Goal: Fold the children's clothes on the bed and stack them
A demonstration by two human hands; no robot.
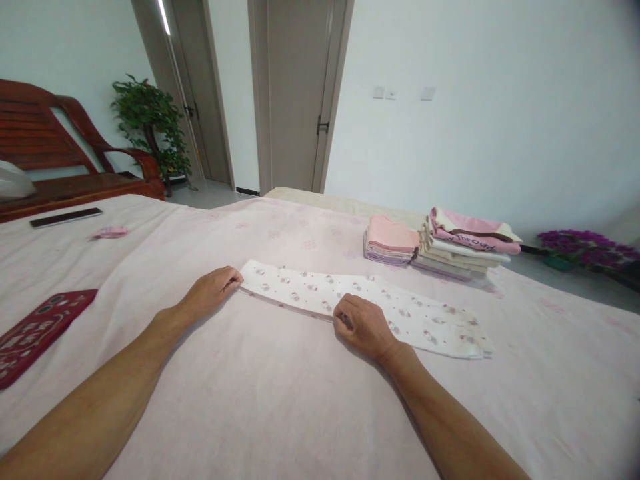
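Note:
A pair of white pants [295, 288] with a small repeated print lies on the pink bedspread, folded lengthwise into a long strip. My left hand [216, 288] is closed in a pinch on the strip's left end. Partway along the near edge, my right hand [363, 323] has its fingers closed on the cloth, and its fingertips are partly hidden. The strip's right end rests flat, with layered edges showing.
Beyond the pants stand a pile of folded pink cloths [391, 235] and a taller stack of folded clothes [463, 243]. At left lie a red phone-like case [45, 327], a dark slim device [66, 217] and a small pink item [111, 232]. A wooden bench [75, 180] is behind.

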